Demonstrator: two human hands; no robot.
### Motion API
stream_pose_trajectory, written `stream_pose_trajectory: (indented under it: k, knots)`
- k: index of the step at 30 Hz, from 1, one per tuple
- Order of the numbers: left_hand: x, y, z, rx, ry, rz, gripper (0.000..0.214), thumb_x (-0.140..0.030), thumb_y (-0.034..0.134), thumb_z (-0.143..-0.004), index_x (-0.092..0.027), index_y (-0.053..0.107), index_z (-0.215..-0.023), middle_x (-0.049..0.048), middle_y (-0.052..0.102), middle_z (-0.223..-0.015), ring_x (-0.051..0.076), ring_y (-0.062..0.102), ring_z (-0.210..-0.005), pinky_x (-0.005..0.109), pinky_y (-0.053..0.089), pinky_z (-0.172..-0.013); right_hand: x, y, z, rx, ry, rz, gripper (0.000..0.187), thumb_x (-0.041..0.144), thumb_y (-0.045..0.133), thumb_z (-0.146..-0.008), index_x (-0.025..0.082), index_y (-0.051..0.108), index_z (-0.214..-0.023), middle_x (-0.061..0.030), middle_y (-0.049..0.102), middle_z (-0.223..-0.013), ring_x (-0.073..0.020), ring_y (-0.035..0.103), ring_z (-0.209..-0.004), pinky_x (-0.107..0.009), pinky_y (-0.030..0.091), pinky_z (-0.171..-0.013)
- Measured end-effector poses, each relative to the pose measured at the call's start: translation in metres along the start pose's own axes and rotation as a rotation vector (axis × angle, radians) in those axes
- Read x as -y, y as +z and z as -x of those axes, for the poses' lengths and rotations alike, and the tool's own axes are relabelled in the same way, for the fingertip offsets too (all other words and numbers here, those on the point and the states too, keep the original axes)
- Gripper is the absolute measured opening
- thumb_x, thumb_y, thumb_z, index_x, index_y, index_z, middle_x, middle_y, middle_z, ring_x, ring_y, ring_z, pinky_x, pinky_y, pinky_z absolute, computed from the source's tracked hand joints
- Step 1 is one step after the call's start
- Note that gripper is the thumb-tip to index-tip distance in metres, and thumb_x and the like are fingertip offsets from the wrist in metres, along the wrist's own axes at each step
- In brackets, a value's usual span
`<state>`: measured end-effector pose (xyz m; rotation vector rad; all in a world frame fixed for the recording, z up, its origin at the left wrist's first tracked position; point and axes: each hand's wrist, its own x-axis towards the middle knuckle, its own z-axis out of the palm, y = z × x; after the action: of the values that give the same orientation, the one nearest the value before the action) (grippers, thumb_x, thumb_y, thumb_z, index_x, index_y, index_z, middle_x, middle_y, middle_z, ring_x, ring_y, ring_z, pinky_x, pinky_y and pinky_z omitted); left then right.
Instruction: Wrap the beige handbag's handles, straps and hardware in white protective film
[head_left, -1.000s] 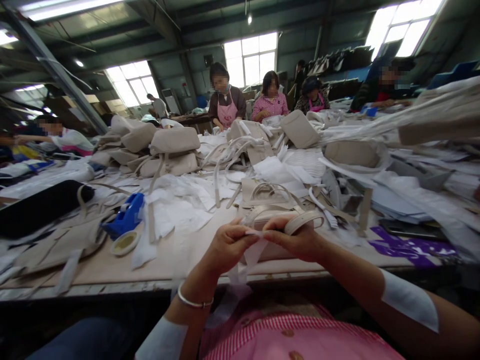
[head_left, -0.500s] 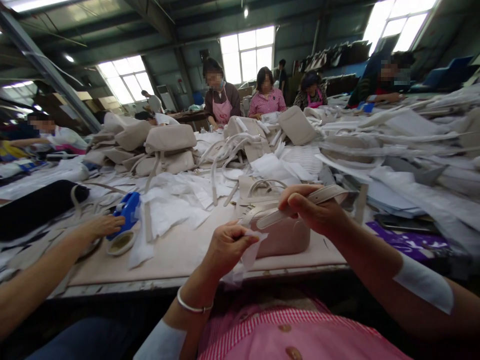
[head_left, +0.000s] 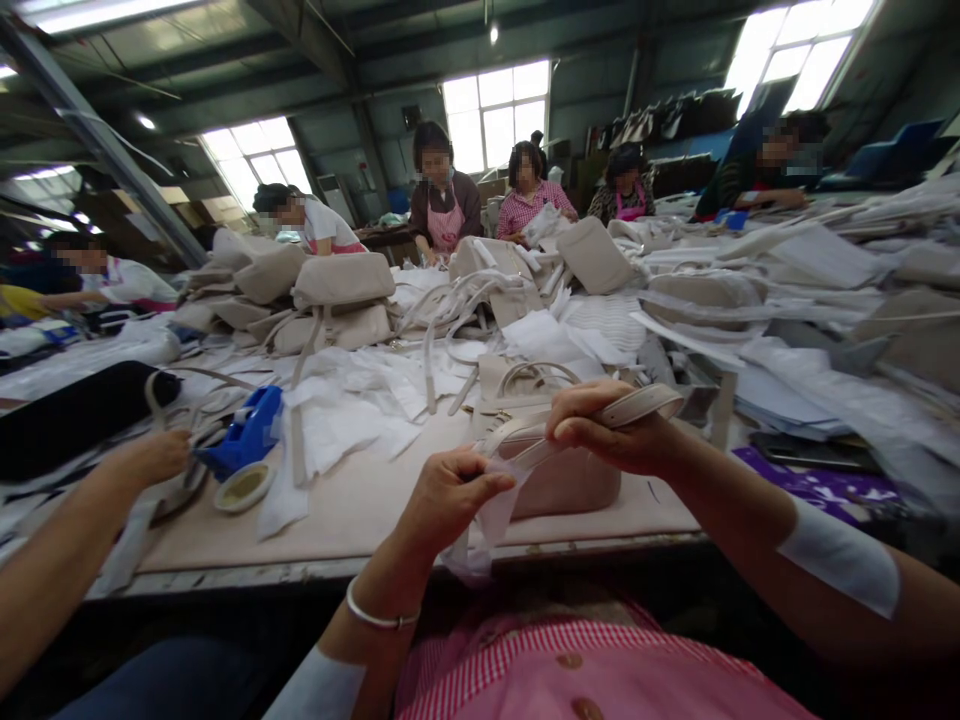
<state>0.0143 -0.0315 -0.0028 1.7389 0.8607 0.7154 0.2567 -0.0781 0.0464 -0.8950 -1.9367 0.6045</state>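
Observation:
My right hand (head_left: 607,430) is closed round a beige bag strap (head_left: 645,403), held up over a small beige handbag (head_left: 562,480) that sits near the table's front edge. My left hand (head_left: 450,495) pinches a strip of thin white wrapping paper (head_left: 491,515) that hangs down from the strap's near end toward my lap. The two hands are a short way apart, left lower than right.
A co-worker's arm and hand (head_left: 142,460) reach in from the left beside a blue tape dispenser (head_left: 247,435) and a tape roll (head_left: 244,487). Beige bags (head_left: 341,285), loose straps and white paper scraps cover the table (head_left: 360,515). Several people work at the far side.
My hands have pulled apart, the right lifting the strap while the left draws the paper down. The co-worker's hand came in at the left, touched the dispenser, then drew back slightly.

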Motion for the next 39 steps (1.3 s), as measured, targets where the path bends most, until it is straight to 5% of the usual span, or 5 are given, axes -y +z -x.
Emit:
stream_pose_trajectory:
  k: [8,15,23,31,39]
  knots:
    - [0.001,0.013,0.002,0.125,0.102,-0.023,0.024,-0.032,0.067,-0.083,-0.015,0.071,-0.066,-0.0013,0.055,-0.069,0.011,0.049,-0.067,0.022,0.039,-0.062,-0.017,0.043,0.002,0.103,0.064,-0.067,0.023,0.037,0.065,-0.087,0.015,0.069,-0.081,-0.0028,0.065,-0.076,-0.0143,0.056,-0.071,-0.026,0.042,-0.066]
    - [0.007,0.007,0.011,0.051,0.122,-0.143,0.022,-0.027,0.064,-0.086,-0.016,0.072,-0.068,-0.0006,0.055,-0.072,0.011,0.053,-0.068,0.022,0.04,-0.062,-0.034,0.058,0.013,-0.478,0.709,-0.841,0.035,0.052,0.06,-0.082,0.017,0.062,-0.075,0.005,0.044,-0.05,-0.0094,0.034,-0.043,-0.023,0.024,-0.042]
    - [0.016,0.014,0.017,-0.004,0.093,-0.069,0.024,-0.034,0.062,-0.089,-0.017,0.075,-0.079,0.001,0.062,-0.069,0.012,0.053,-0.066,0.022,0.043,-0.062,-0.022,0.091,0.029,-0.251,0.567,-0.352,0.04,0.049,0.06,-0.087,0.015,0.063,-0.066,0.0014,0.051,-0.057,-0.0103,0.044,-0.055,-0.023,0.034,-0.052]
    - [0.02,0.02,0.033,0.024,0.256,-0.131,0.021,-0.026,0.056,-0.092,-0.017,0.073,-0.084,0.0051,0.068,-0.083,0.015,0.061,-0.076,0.025,0.048,-0.07,-0.03,0.096,0.02,-0.375,0.894,-1.363,0.03,0.039,0.055,-0.09,0.013,0.068,-0.096,-0.0098,0.072,-0.095,-0.0222,0.068,-0.086,-0.037,0.054,-0.078]
    - [0.044,0.038,0.047,-0.31,0.054,0.011,0.044,-0.034,0.061,-0.089,-0.018,0.043,-0.127,0.0016,0.073,-0.078,0.016,0.068,-0.07,0.025,0.052,-0.064,-0.023,0.101,0.002,-0.512,0.63,-1.138,0.019,0.033,0.069,-0.083,0.015,0.069,-0.091,-0.0034,0.071,-0.07,-0.016,0.066,-0.068,-0.026,0.051,-0.066]
